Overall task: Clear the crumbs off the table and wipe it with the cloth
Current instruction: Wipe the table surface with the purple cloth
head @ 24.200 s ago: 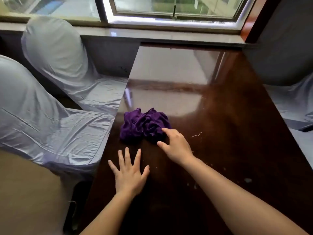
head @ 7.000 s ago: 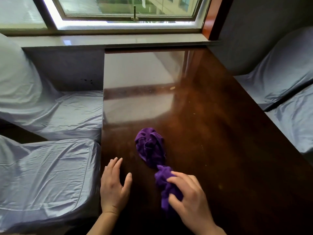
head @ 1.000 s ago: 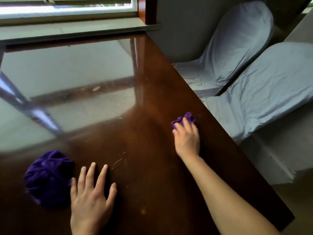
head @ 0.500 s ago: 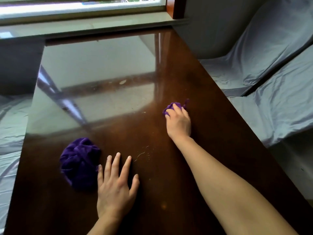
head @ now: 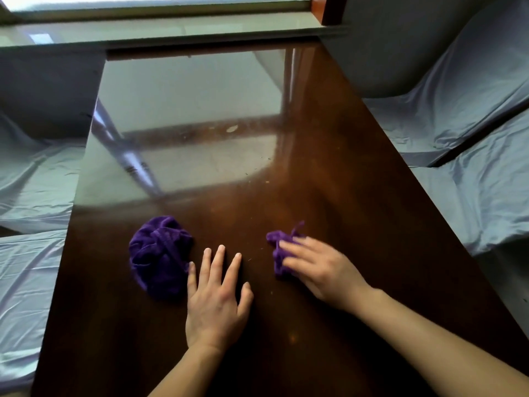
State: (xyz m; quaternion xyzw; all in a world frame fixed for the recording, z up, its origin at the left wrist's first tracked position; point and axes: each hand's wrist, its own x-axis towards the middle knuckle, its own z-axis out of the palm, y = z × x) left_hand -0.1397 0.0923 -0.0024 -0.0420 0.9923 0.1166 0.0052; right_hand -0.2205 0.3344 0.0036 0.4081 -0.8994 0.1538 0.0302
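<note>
A dark glossy wooden table (head: 357, 167) fills the view. My right hand (head: 317, 270) presses a small bunched purple cloth (head: 279, 247) onto the tabletop, fingers over it, slightly blurred. A larger crumpled purple cloth (head: 160, 256) lies to the left, loose on the wood. My left hand (head: 216, 296) rests flat on the table with fingers spread, its little finger just touching that larger cloth. Fine crumbs (head: 267, 181) and a pale flake (head: 232, 128) dot the surface farther out.
Chairs in pale blue-grey covers stand on both sides, at left (head: 31, 179) and at right (head: 469, 110). A window sill (head: 171, 27) runs along the far end of the table. The table's right edge slants close to my right forearm.
My right hand has dragged the small cloth back toward me and to the left across the table. The left hand stays flat beside the larger cloth. My view has swung left.
</note>
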